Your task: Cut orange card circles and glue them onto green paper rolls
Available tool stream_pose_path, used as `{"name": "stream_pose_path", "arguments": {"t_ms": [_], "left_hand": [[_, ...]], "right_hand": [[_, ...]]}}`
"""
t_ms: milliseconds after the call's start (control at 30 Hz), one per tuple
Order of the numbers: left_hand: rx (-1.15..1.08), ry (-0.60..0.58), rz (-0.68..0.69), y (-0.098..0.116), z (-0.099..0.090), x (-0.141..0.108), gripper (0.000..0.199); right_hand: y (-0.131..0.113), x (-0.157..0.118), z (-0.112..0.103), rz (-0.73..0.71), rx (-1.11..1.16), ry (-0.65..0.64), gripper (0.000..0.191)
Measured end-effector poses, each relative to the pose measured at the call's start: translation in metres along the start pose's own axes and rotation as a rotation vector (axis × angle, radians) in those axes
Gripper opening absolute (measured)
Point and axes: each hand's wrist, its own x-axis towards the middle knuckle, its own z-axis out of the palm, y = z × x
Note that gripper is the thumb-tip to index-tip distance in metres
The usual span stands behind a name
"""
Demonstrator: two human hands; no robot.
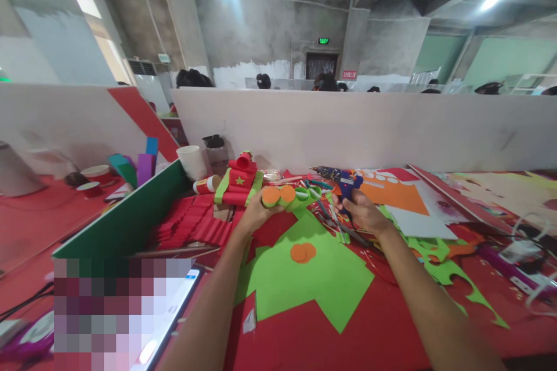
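My left hand [257,210] is closed round a row of green paper tubes [303,196]; the two nearest it have orange discs [278,195] on their ends, while those farther right show open ends. In my right hand [363,211] is a blue glue gun [344,179], its nozzle pointing left above the tubes. Green paper sheets [313,284] lie below and between my hands, with loose orange circles [303,253] on top. Behind my left hand stands a red and green paper model [240,179] bearing a star.
Folded red paper strips [191,220] lie at left beside a green board [130,211]. A white cup [192,162] and dark-lidded bottle [216,153] stand behind. Green scraps [461,284] and orange paper [395,197] lie right. A phone [169,324] is front left; a white partition [348,127] crosses behind.
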Motion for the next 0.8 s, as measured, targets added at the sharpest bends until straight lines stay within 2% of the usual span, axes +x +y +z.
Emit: {"name": "stream_pose_path", "arguments": {"t_ms": [100,200,267,367,500,800], "left_hand": [[0.043,-0.032,0.053,0.001,0.0,0.0,0.045],[0.087,-0.039,0.062,0.0,0.001,0.0,0.041],[0.092,-0.04,0.053,-0.001,0.0,0.0,0.04],[0.091,-0.052,0.048,-0.002,-0.001,0.0,0.039],[0.097,-0.086,0.054,-0.002,-0.001,0.0,0.037],[0.063,-0.105,0.081,-0.005,-0.002,0.0,0.038]], "right_hand": [[0.002,0.002,0.002,-0.03,0.023,0.009,0.031],[0.005,0.005,0.002,-0.05,-0.005,0.068,0.034],[0.008,0.007,0.002,-0.039,-0.112,0.114,0.037],[0.013,0.01,0.002,-0.027,-0.394,0.168,0.043],[0.016,0.011,0.008,-0.096,-0.7,0.252,0.044],[0.014,0.009,0.015,-0.266,-0.943,0.341,0.035]]}}
